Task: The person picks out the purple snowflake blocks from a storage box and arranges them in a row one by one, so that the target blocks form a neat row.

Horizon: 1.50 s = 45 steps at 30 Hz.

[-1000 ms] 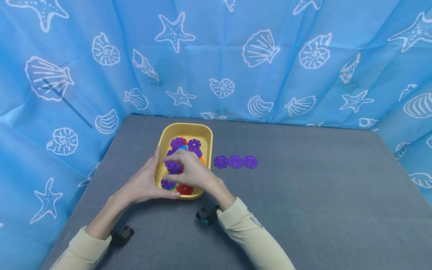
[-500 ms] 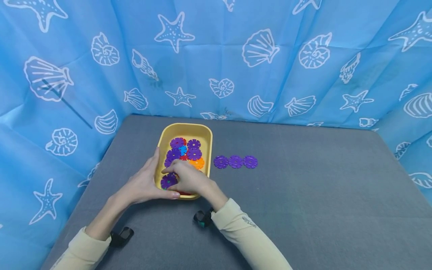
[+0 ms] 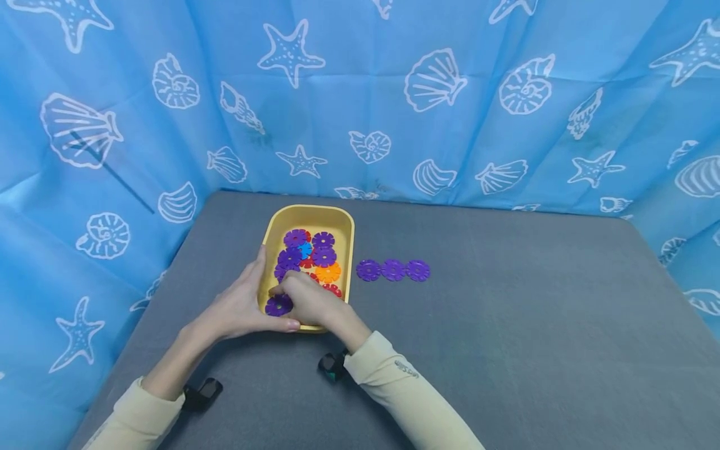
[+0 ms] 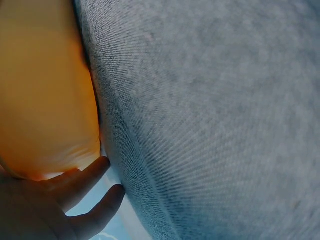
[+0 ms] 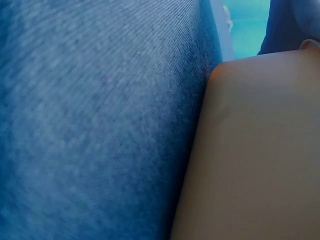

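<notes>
My left hand (image 3: 239, 306) holds a yellow tray (image 3: 310, 214) by its near left corner, the thumb along the near rim and the fingers on the left wall. In the left wrist view, fingers (image 4: 85, 185) lie against the tray's side. My right hand (image 3: 309, 303) reaches down into the near end of the tray. Its fingertips are beside a purple notched disc (image 3: 279, 305); whether they pinch it is hidden. More purple discs (image 3: 324, 257), a blue disc (image 3: 305, 250), an orange disc (image 3: 328, 273) and red pieces (image 3: 333, 290) lie in the tray.
Right of the tray, three purple discs (image 3: 393, 270) lie in a row on the grey table (image 3: 506, 325), edges touching or nearly so. A blue curtain (image 3: 349, 106) with white shells and starfish hangs behind and beside the table.
My right hand has moved down toward the tray's near end, uncovering the orange disc and red pieces. A purple disc by its fingertips has shifted slightly nearer. The left hand stays put.
</notes>
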Each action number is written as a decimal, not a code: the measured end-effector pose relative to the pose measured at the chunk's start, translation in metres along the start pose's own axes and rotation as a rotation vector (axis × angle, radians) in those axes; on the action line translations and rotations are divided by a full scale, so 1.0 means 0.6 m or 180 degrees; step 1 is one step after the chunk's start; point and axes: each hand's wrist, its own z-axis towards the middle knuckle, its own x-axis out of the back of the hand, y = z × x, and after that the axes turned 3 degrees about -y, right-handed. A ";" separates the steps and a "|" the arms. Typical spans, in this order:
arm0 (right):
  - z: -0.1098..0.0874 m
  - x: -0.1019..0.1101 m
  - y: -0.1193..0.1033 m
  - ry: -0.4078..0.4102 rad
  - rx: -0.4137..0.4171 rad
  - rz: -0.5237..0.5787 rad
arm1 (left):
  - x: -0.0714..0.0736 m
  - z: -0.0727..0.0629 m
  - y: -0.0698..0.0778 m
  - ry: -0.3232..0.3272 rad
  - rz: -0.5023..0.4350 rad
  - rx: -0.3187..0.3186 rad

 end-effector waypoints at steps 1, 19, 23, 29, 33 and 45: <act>0.000 0.000 0.000 -0.0004 0.0020 -0.0025 | 0.000 -0.001 0.000 -0.0002 -0.0001 0.0004; 0.002 0.000 0.004 0.0170 0.0093 -0.0147 | -0.001 -0.002 0.001 -0.0003 0.0008 0.0056; 0.001 0.001 0.002 0.0198 0.0093 -0.0133 | -0.001 -0.002 0.000 0.0007 0.0018 0.0045; -0.001 0.001 0.004 0.0229 0.0082 -0.0082 | -0.001 -0.001 0.000 -0.0001 0.0000 0.0056; 0.001 0.001 0.006 0.0237 0.0104 -0.0082 | 0.000 -0.001 0.002 0.0004 0.0009 0.0054; -0.002 0.005 0.000 0.0504 0.0127 -0.0044 | 0.001 -0.001 0.003 0.0002 -0.0076 0.0075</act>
